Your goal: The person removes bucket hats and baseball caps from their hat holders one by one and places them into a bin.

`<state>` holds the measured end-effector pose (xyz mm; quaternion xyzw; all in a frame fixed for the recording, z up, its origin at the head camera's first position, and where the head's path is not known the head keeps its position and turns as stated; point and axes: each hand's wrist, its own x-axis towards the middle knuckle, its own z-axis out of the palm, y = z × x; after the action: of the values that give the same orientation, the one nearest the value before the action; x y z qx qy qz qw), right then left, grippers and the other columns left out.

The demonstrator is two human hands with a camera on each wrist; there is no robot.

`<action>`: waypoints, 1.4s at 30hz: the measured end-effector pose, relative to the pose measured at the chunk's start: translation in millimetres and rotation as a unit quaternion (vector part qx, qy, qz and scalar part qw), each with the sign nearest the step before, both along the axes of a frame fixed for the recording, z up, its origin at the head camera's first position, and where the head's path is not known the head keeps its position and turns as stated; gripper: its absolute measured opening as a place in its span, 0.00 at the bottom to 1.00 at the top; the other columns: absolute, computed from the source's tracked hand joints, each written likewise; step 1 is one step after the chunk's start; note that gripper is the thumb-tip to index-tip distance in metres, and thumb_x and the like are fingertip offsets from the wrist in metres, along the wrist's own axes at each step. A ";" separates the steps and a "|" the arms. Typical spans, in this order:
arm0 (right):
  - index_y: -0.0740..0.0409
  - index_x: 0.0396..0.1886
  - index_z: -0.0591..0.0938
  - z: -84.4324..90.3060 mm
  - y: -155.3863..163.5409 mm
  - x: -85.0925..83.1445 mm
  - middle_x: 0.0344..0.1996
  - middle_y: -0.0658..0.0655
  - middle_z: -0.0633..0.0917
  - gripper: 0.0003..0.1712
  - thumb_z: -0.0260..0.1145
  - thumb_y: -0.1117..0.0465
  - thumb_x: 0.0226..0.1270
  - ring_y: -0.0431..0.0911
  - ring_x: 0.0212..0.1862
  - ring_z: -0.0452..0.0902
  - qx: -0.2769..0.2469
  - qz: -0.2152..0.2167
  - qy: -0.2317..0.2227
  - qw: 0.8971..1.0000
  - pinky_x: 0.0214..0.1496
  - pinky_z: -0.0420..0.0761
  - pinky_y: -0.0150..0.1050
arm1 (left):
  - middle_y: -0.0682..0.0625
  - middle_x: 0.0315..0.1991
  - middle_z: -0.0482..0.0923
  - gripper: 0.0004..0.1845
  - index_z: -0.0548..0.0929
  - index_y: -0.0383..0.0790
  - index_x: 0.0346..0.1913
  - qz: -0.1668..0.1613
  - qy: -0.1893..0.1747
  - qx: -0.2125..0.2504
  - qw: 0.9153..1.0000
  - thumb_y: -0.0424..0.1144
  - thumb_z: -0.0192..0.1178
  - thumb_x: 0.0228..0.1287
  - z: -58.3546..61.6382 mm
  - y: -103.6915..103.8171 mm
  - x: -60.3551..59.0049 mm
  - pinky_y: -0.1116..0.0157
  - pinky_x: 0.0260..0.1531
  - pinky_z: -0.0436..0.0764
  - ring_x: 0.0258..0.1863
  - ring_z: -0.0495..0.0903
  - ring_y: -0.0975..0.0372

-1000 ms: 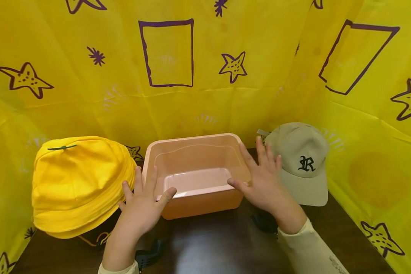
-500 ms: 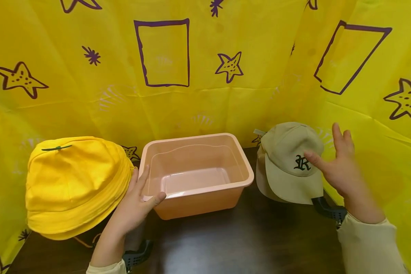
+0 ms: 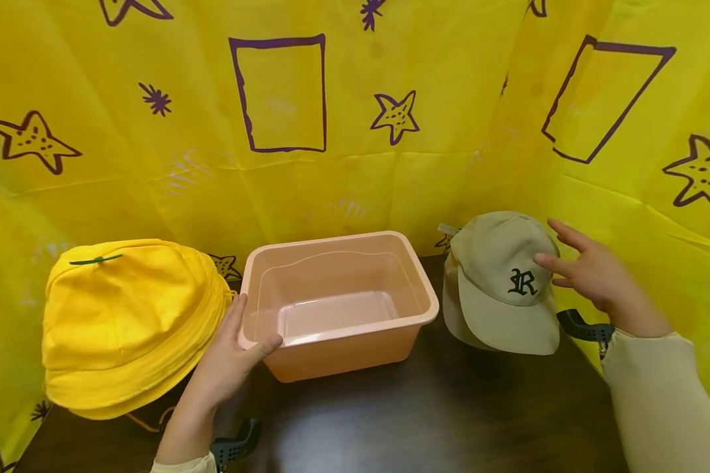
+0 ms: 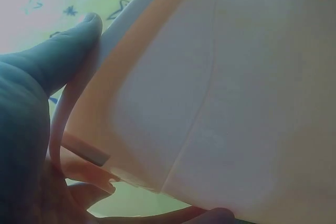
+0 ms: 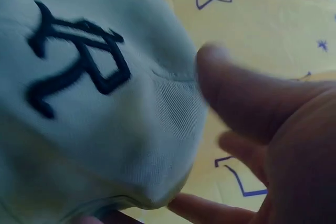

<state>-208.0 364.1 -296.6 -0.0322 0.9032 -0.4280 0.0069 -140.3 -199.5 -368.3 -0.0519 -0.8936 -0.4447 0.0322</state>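
Note:
A peach-coloured plastic bin (image 3: 343,355) stands upright on the dark table. My left hand (image 3: 225,361) rests against its left front corner, the thumb across the front and the fingers along the left side. In the left wrist view the thumb lies by the rim of the bin (image 4: 210,93), fingers fairly straight. To the bin's right is a beige baseball cap (image 3: 497,282) with a black letter R and its brim towards me. My right hand (image 3: 597,279) reaches beside the crown, fingers spread. In the right wrist view some fingertips reach under the cap's (image 5: 121,124) edge; contact is unclear.
A yellow bucket hat (image 3: 124,322) with a green stem-like tab stands left of the bin, close to my left hand. A yellow curtain (image 3: 355,177) with drawn stars encloses the back and sides. The dark tabletop (image 3: 402,420) extends in front of the bin.
My right hand has left the bin's right rim, moved right past the cap, then turned in towards the crown. My left hand has settled at the bin's left front corner.

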 end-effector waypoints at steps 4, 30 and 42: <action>0.60 0.79 0.54 6.2 0.6 -8.1 0.71 0.80 0.56 0.44 0.63 0.50 0.74 0.61 0.56 0.76 0.007 -0.004 -0.019 1.000 0.45 0.84 0.46 | 0.39 0.79 0.35 0.58 0.41 0.38 0.80 0.004 -0.003 0.002 1.000 0.56 0.68 0.62 -1.0 0.9 -0.2 0.36 0.67 0.45 0.76 0.39 0.42; 0.65 0.78 0.55 14.5 -8.5 -11.1 0.67 0.80 0.64 0.50 0.64 0.41 0.70 0.69 0.58 0.73 0.023 -0.025 -0.045 0.998 0.44 0.84 0.47 | 0.40 0.80 0.35 0.59 0.41 0.39 0.80 0.012 -0.007 -0.001 1.000 0.58 0.68 0.61 -1.3 0.2 0.6 0.36 0.67 0.46 0.76 0.40 0.42; 0.75 0.68 0.70 12.5 -10.0 -9.9 0.63 0.76 0.69 0.36 0.62 0.49 0.75 0.48 0.42 0.83 0.028 -0.061 -0.005 0.998 0.42 0.84 0.44 | 0.41 0.80 0.35 0.59 0.41 0.39 0.81 0.012 -0.007 0.002 1.000 0.58 0.68 0.61 -0.9 0.2 0.6 0.36 0.66 0.47 0.76 0.40 0.41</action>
<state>-218.0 354.1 -284.1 0.0252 0.9152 -0.4019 -0.0139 -139.7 -199.3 -369.2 -0.0384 -0.8935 -0.4464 0.0315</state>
